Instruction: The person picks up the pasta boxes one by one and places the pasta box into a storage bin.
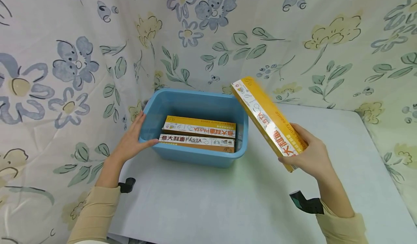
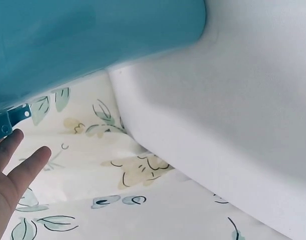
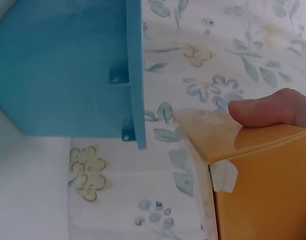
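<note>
A yellow and white pasta box (image 1: 268, 121) is tilted in the air right of the blue bin (image 1: 195, 159). My right hand (image 1: 309, 153) grips its lower end, with the thumb on one face; the right wrist view shows the yellow end of the box (image 3: 265, 185) close up. Inside the bin, two more pasta boxes lie side by side, a yellow-topped one (image 1: 200, 126) behind and a white-fronted one (image 1: 197, 141) in front. At the bin's left end, my left hand (image 1: 131, 139) touches the rim with extended fingers, its thumb at the front left corner.
The bin stands on a white table (image 1: 195, 200) near its back edge. A floral curtain (image 1: 208, 37) hangs behind and to the left of the table. Each wrist has a black strap-like piece, the left one (image 1: 127, 185) and the right one (image 1: 306, 202).
</note>
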Demonstrator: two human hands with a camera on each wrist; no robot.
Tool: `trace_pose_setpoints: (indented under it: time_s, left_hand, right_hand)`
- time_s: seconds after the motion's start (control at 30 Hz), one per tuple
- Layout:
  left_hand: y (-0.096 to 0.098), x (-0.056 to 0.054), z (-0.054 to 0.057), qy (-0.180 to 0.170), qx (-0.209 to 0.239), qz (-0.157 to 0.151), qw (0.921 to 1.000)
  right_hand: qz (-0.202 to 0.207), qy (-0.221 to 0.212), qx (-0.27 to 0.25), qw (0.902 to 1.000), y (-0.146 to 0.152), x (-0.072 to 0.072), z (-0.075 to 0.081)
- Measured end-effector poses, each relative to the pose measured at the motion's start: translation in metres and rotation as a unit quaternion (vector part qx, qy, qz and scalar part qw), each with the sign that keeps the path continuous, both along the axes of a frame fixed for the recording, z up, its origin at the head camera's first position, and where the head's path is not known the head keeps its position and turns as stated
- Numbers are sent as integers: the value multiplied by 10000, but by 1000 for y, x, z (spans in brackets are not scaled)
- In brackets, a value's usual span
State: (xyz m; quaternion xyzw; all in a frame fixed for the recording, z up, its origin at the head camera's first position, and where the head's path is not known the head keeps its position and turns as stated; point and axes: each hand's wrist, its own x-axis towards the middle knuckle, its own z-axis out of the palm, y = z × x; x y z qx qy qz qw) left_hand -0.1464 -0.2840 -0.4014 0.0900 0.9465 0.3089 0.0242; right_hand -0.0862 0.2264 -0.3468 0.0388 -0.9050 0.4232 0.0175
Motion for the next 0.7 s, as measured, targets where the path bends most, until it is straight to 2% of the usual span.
trace_pose_setpoints:
  time_s: [0.37, 0.7]
  left_hand:
    - [0, 1, -2, 85, 23, 29, 10000]
    - [2, 1, -2, 100, 130, 95, 9998]
  right_hand:
    - [516, 343, -390, 9973, -24, -10, 10]
    - [895, 382, -525, 9939, -43, -21, 11]
